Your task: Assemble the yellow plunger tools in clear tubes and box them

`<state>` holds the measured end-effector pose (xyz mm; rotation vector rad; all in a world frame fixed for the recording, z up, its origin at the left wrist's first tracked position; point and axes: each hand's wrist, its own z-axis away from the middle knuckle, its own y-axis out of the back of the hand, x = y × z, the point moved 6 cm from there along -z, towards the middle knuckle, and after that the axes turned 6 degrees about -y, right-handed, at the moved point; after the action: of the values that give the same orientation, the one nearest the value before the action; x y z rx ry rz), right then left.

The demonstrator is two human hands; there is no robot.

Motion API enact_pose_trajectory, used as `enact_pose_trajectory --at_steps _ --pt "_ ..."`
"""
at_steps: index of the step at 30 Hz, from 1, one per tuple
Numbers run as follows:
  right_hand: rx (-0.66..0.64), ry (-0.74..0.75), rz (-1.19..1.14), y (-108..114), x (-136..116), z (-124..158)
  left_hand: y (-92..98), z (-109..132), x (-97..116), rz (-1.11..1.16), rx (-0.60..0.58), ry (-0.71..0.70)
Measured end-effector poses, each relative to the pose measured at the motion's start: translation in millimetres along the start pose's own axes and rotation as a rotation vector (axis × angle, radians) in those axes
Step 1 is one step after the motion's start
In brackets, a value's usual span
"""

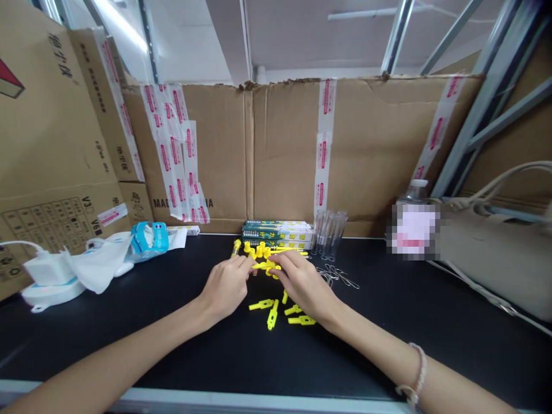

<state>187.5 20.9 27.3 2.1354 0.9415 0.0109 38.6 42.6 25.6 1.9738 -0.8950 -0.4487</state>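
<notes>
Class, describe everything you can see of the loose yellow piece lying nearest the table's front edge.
The yellow piece looks like moulded plastic: a slim stem, then a wider body with a dark opening. It lies on the black tabletop, stem end pointing away from the person and slightly right. Neither the left hand nor the right hand touches it. Whether its stem meets the neighbouring piece is unclear.

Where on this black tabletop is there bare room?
Bare: between the blue plastic packet and left hand; between the silver wire loops and beige bag. Crowded: between left hand and right hand, where yellow plastic pieces lie scattered.
</notes>
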Motion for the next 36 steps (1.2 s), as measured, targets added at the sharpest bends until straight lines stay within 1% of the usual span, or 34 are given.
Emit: enact_pose_trajectory --at_steps 3,7,12,16,20,24,29,36 --pt "-0.023 0.018 -0.009 0 -3 1 1.7 0 0 -0.038 -0.012 -0.005" --pt "-0.016 -0.03 -0.077 4 -1 2 4.9 0 1 -0.095 -0.024 -0.028" --pt "-0.029 -0.152 -0.235 3 3 5 5.0 -1 4 -0.121 -0.048 -0.055" --pt "-0.015 -0.272 -0.366 0 6 5 4.0 0 4 -0.127 -0.052 -0.059" --pt "-0.029 -0.378 -0.488 -3 11 5 1.4 0 6 -0.094 -0.069 -0.071" --pt "-0.063 -0.452 -0.605 -8 14 7 -2.0 0 9 -0.047 -0.087 -0.089" --pt "-0.04 -0.476 -0.715 -10 15 9 -1.7 0 11 -0.046 -0.072 -0.106" --pt "0.001 -0.466 -0.75 -7 16 10 0.1 1 14 -0.088 -0.051 -0.133"
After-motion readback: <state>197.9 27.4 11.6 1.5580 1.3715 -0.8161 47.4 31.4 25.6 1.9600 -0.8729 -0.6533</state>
